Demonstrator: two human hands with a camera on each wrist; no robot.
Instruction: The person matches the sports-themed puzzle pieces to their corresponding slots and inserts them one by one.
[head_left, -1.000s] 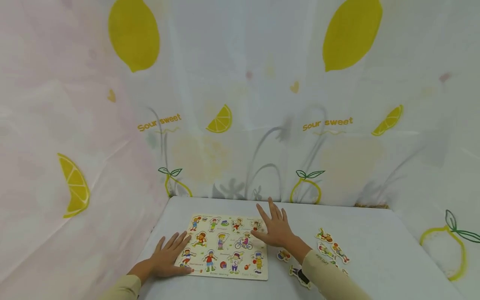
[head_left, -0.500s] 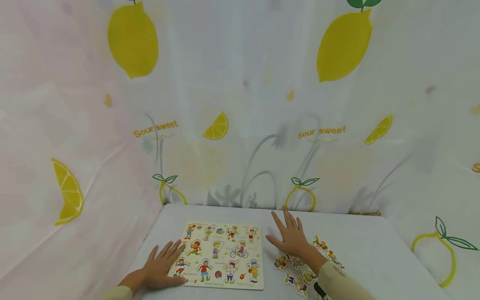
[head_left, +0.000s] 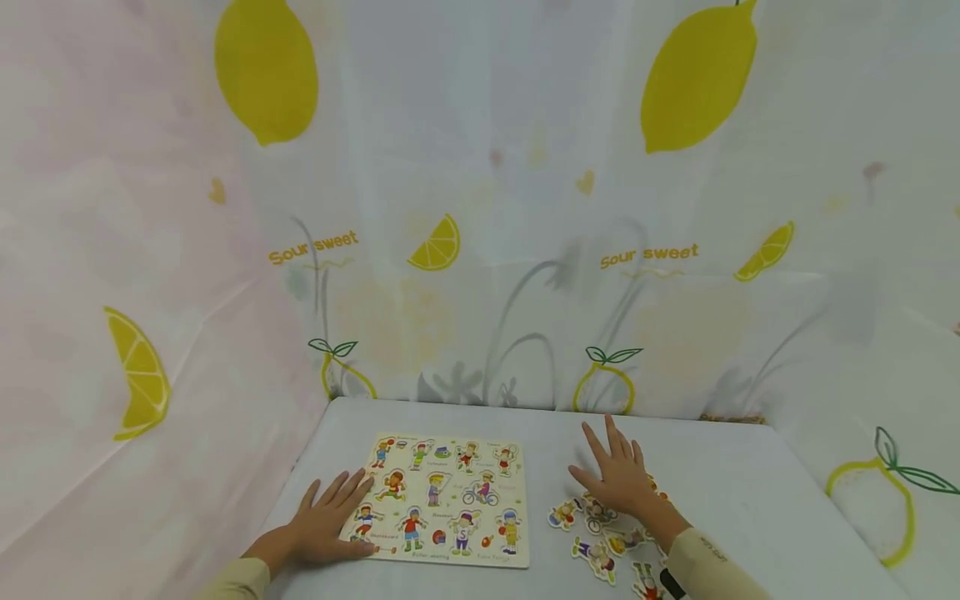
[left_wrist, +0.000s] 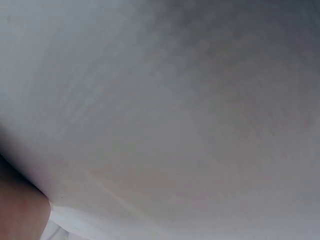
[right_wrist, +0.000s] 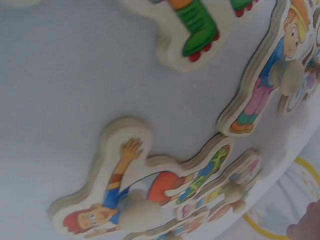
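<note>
While empty left hand [head_left: 328,518] splays along board [head_left: 450,500] edge, empty right hand [head_left: 618,479] splays beyond.

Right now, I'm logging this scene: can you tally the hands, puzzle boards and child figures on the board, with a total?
Hands: 2 (left hand, right hand)
Puzzle board: 1
Child figures on it: 11
Total: 14, excluding loose pieces, partly hidden by the right hand

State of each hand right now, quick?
Left hand: open, fingers spread at the left edge of the board.
Right hand: open, fingers spread, near the loose pieces, nothing visibly held.
</note>
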